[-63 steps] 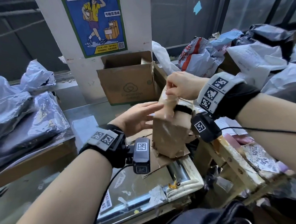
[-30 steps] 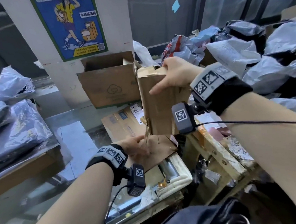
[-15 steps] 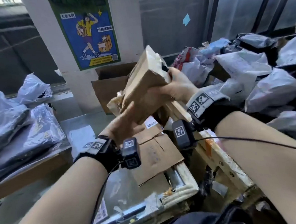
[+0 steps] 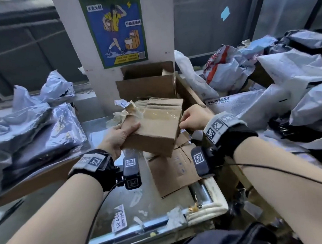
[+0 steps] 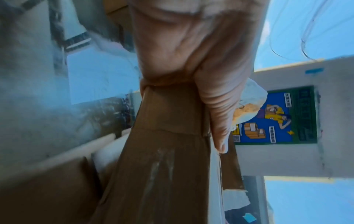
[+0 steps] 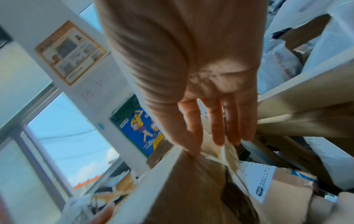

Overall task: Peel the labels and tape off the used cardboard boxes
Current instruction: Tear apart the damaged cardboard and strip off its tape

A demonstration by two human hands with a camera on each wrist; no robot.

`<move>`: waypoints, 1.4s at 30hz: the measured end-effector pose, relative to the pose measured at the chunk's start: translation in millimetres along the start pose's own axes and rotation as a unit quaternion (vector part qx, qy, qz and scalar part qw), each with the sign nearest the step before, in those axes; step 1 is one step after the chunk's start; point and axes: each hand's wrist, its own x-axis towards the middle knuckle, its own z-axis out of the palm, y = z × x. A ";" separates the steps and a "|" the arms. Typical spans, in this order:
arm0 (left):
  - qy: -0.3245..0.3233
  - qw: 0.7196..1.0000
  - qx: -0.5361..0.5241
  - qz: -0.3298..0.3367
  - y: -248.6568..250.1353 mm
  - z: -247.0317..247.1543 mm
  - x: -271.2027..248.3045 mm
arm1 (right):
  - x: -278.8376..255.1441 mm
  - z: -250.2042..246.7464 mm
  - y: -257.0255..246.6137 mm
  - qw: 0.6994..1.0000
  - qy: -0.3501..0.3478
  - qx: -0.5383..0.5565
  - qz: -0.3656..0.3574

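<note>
Cardboard box (image 4: 155,129) is in the middle of the head frame, lifted above the table and held between our two hands. It is flattened and tilted, and clear tape (image 4: 161,115) shines across its upper face. At its upper left corner a torn label (image 4: 124,105) with crumpled tape stands up from the cardboard.

Our left hand (image 4: 119,137) grips the left edge of the box: the thumb lies on the top face and the fingers go under it. In the left wrist view the thumb (image 5: 220,109) presses along the cardboard edge. Our right hand (image 4: 193,118) is at the right edge of the box. In the right wrist view its fingers (image 6: 191,128) are stretched straight and touch the cardboard, so this hand is not closed around anything.

Below the box, in the lower centre of the frame, flattened cartons (image 4: 176,170) lie on the metal table (image 4: 120,205), and small label scraps (image 4: 118,217) stick to the table surface. Behind the box an open brown carton (image 4: 146,85) stands against a white pillar with a blue poster (image 4: 115,28). Grey plastic mail bags (image 4: 34,127) are heaped at the left of the frame, and more bags (image 4: 286,87) at the right.
</note>
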 end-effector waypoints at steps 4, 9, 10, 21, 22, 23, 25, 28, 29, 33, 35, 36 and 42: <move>0.007 0.997 0.061 -0.044 -9.7 -15.9 0.5 | 1.0 25.2 -2.8 0.993 0.005 -0.114 0.001; 0.035 0.978 0.186 -0.089 -22.3 -32.9 7.8 | 0.1 55.0 3.5 0.983 0.016 -0.156 -0.090; 0.063 0.967 0.230 -0.090 -24.3 -35.2 9.9 | 0.9 58.1 4.5 0.983 0.012 -0.142 -0.112; 0.300 0.826 0.388 0.278 -11.9 -5.6 -9.0 | 11.7 84.8 12.9 0.988 0.040 -0.076 -0.128; 0.261 0.809 0.415 0.325 -11.6 2.6 -10.0 | 12.5 87.6 12.2 0.987 0.047 -0.069 -0.136; 0.211 0.797 0.445 0.349 -12.2 11.5 -9.6 | 12.7 89.8 11.1 0.986 0.054 -0.064 -0.142; 0.102 0.784 0.507 0.343 -15.1 27.9 -9.8 | 12.4 95.2 9.7 0.986 0.068 -0.051 -0.144; 0.024 0.802 0.542 0.251 -24.8 40.4 -7.6 | 8.5 100.7 11.5 0.984 0.074 -0.015 -0.164; 0.025 0.812 0.536 0.229 -27.5 40.1 -6.0 | 6.3 101.1 12.2 0.983 0.074 -0.004 -0.171; 0.039 0.842 0.505 0.185 -36.6 32.5 -1.3 | 3.0 99.6 14.3 0.979 0.073 -0.013 -0.188; 0.046 0.850 0.498 0.166 -42.5 30.4 -0.3 | 5.2 100.4 12.8 0.980 0.069 -0.046 -0.182; 0.050 0.851 0.495 0.165 -44.6 30.4 0.3 | 6.9 100.4 12.0 0.980 0.068 -0.055 -0.178; 0.026 0.863 0.486 0.139 -44.3 27.4 11.0 | 15.1 82.8 14.9 0.984 -0.022 -0.056 -0.168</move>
